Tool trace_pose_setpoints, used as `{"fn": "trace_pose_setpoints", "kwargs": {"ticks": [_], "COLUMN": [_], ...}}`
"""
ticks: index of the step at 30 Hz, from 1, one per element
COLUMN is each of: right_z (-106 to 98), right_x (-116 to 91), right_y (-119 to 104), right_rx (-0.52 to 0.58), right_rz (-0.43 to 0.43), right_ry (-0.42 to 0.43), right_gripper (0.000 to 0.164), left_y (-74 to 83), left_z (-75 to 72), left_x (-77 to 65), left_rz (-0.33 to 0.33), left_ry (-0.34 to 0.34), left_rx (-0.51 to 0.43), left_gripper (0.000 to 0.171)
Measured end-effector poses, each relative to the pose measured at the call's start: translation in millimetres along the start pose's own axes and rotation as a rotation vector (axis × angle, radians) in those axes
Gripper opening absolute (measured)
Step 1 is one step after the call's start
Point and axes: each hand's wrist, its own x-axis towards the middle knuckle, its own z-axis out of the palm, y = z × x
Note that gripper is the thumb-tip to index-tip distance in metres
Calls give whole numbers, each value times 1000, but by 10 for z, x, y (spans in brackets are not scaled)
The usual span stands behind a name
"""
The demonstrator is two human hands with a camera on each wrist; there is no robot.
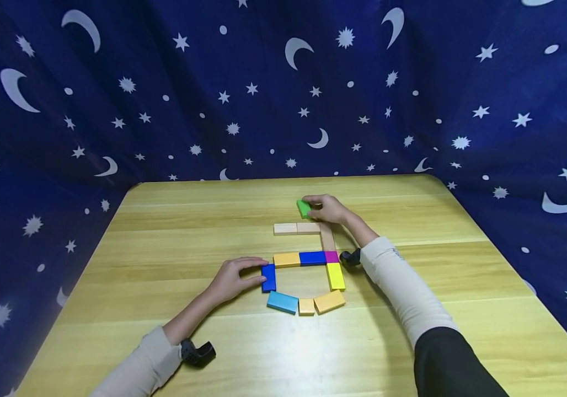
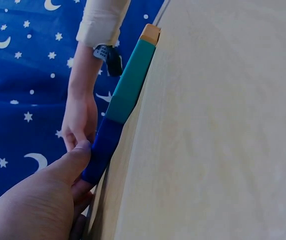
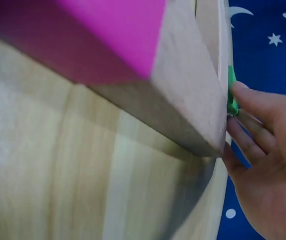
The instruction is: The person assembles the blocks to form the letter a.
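Observation:
Toward the back of the table, my right hand pinches a green block between thumb and fingers. Just in front of that block lies a row of two plain wooden blocks, with another plain one running toward me from its right end. My left hand is at the left side of the layout, thumb and index finger around a dark blue block. In the left wrist view the thumb presses the edge of this dark blue block, beside a light blue one.
An orange block, a second dark blue block, a magenta block and a yellow block continue the ring. Its near side has a light blue block and two orange ones. A starry blue curtain surrounds the table.

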Motion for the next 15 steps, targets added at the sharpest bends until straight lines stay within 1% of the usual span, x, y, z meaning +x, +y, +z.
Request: {"fn": "trace_pose_setpoints", "kwargs": {"ticks": [4,8,12,15], "right_z": [20,51,40,-2], "right_x": [26,50,49,18], "right_y": [6,-25,-51,-38], "right_rx": [37,-5,-62,-65], "right_rz": [27,54,56,59], "right_ry": [36,50,28,12], "right_gripper": [51,61,63,60], "left_y": [8,12,11,12], "left_z": [-1,-5,-2,4], "left_x": [-6,-10,-9,-5], "left_rz": [-2,-3,-9,-13], "left_ry": [1,6,7,-1], "left_rx": [0,3,2,-1], "left_gripper": [35,34,34,34]}}
